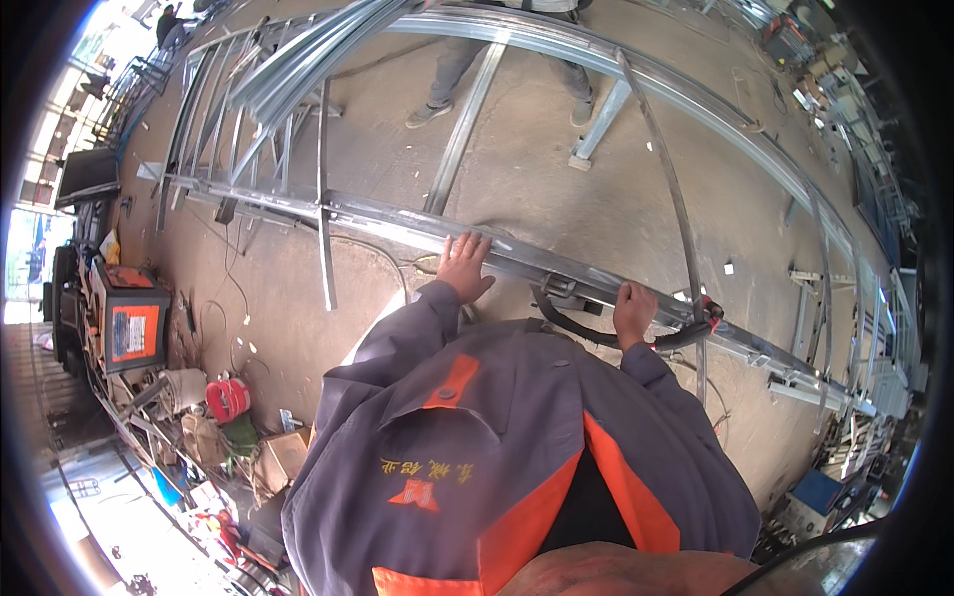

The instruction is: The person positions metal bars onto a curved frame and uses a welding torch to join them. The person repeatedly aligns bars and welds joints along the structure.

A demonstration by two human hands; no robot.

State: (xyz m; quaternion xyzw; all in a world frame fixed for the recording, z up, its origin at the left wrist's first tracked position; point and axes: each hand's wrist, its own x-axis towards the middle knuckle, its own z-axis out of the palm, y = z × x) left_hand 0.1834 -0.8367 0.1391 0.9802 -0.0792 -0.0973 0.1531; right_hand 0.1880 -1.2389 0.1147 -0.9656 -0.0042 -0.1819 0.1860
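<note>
A long silvery metal rail (393, 226) runs across in front of me, from upper left to lower right. My left hand (463, 268) lies on it with its fingers stretched out over the top. Farther right, my right hand (634, 314) is closed at the rail's near edge, fingers curled; its palm side is hidden. A thick black cable (576, 326) loops below the rail and passes by my right wrist. It runs toward a small red part (712, 311) on the rail. A dark metal bracket (566, 285) sits on the rail between my hands.
A thin flat bar (668, 169) and a crosspiece (467, 129) join the rail to a far beam (735, 109). Long metal profiles (308, 65) are stacked at upper left. Another person's legs (455, 72) stand beyond. An orange-and-black machine (132, 318) and a red reel (229, 397) are at left.
</note>
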